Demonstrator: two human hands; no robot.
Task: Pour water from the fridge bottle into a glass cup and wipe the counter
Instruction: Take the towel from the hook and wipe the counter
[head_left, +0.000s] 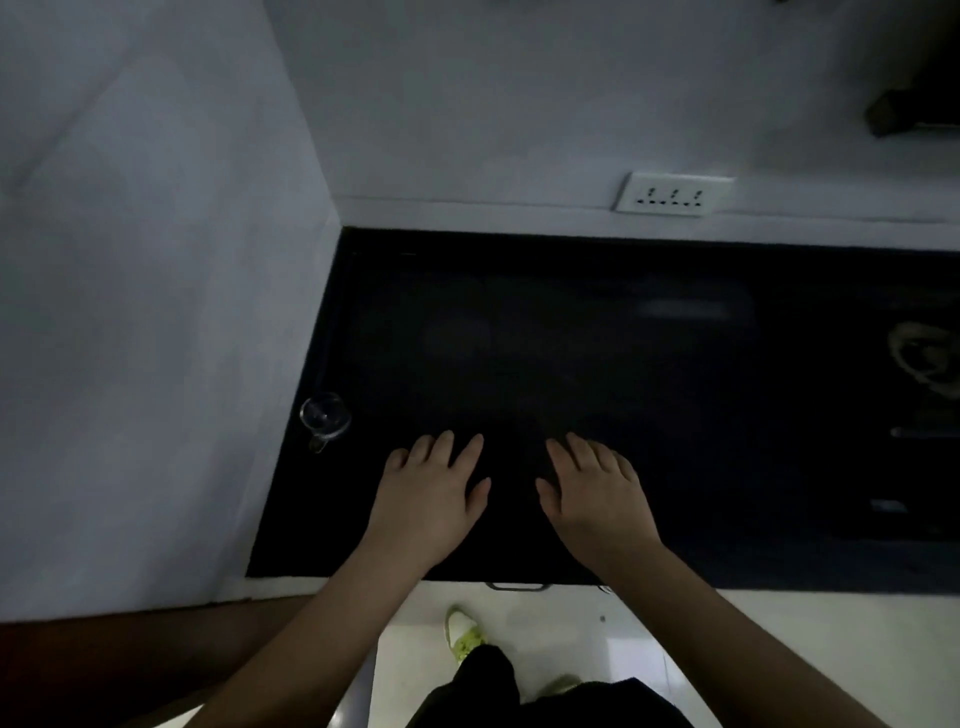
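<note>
Cup (325, 417) sits at the counter's (571, 338) left edge, hard against the wall, clear glass w/ handle toward the front. Looks empty, tho it's dim. Left hand (434, 491) and right hand (597, 493) both lie flat near the front edge, fingers spread, holding nothing. No bottle or cloth in view. Risk as I see it: glass is nearly invisible on the black top in this light, so a left-hand sweep or careless reach could knock it over or off the front.
</note>
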